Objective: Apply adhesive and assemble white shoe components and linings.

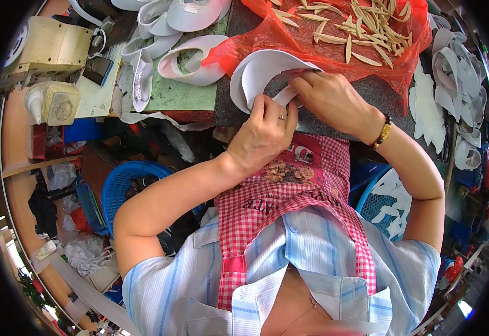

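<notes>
A white curved shoe upper (pixel 247 84) is held in front of me over the dark worktop (pixel 230 115). My left hand (pixel 267 127) pinches its near edge, the fingers bent and a ring on one of them. My right hand (pixel 334 101) grips the edge at the right, its thumb and fingers closed on the material. Both hands meet close together at the opening of the upper. The fingertips partly hide what lies between them. Just beyond, a red plastic bag (pixel 362 75) lies spread under many tan leaf-shaped pieces (pixel 367 33).
More white shoe uppers (pixel 169 70) lie on a green mat (pixel 180 98) to the left. White pieces (pixel 451 73) are piled at the right. A beige machine (pixel 59 42) stands far left. Below the worktop are a blue basket (pixel 115 182) and another blue basket (pixel 370 204) holding white scraps.
</notes>
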The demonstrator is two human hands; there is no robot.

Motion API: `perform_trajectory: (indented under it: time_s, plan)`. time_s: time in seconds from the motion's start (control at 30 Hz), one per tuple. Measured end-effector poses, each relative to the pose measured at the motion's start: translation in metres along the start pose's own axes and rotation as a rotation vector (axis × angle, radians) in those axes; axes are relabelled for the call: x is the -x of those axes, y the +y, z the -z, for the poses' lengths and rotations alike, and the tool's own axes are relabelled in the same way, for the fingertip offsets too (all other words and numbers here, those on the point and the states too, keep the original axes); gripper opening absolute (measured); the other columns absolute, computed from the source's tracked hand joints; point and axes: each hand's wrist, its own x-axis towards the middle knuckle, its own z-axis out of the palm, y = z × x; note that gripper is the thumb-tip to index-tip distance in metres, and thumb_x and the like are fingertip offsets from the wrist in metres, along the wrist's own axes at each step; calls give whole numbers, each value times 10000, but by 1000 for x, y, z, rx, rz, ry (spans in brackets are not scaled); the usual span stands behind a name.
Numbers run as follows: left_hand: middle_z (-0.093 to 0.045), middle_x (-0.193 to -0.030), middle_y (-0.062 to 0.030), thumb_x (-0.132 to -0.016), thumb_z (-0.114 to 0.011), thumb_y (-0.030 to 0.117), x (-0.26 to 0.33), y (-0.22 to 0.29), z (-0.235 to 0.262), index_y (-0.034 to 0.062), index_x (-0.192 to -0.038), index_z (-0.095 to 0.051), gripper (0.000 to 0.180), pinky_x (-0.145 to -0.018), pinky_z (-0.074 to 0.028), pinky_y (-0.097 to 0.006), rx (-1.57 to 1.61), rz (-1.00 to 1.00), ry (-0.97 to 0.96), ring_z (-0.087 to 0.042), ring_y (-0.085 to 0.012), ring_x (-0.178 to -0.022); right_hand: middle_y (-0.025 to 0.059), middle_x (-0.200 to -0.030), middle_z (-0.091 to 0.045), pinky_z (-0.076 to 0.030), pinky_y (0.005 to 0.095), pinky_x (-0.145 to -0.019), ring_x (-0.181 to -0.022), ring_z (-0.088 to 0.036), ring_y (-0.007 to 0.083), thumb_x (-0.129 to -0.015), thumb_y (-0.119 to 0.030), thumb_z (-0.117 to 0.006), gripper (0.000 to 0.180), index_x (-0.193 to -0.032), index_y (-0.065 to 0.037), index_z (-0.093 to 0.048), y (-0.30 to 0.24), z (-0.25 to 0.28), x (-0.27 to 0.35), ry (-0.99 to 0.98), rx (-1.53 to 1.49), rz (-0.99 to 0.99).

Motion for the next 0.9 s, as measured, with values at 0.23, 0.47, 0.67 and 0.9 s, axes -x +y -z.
perform_trajectory:
  time_s: [0.23, 0.47, 0.67, 0.9]
  plan:
    - [-608, -814, -101, -781, -560, 106, -10, 3, 3, -15, -1055, -658, 315, -881, -447, -378, -22, 87, -78, -568, -249, -848, 162, -802, -614, -533, 394, -633, -766, -648, 327, -727, -14, -598, 155, -870, 7, -543, -2, -3, -9, 62, -4, -156]
    - [-542, -792, -47, -784, -568, 135, -16, 8, 1, 14, -1021, -665, 283, -847, -414, -342, 5, 165, -119, -519, -200, -813, 155, -941, -623, -521, 413, -727, -859, -629, 340, -740, -7, -579, 300, -1040, 1, -588, -5, -3, -1, -12, -110, -181]
    - [-522, -827, -66, -767, -566, 147, -18, 15, 2, 27, -988, -660, 268, -858, -408, -343, -90, 147, -220, -510, -201, -839, 148, -1039, -618, -524, 386, -798, -948, -614, 326, -734, -29, -570, 307, -1037, 11, -598, -8, -7, 18, 59, -104, -103]
    - [-553, -822, -105, -800, -535, 151, 6, 2, -14, -12, -921, -614, 218, -935, -424, -377, 49, 38, 144, -554, -257, -921, 137, -982, -616, -540, 338, -748, -899, -626, 275, -733, -64, -573, 219, -932, 25, -596, -12, -22, 27, 197, 0, -19]
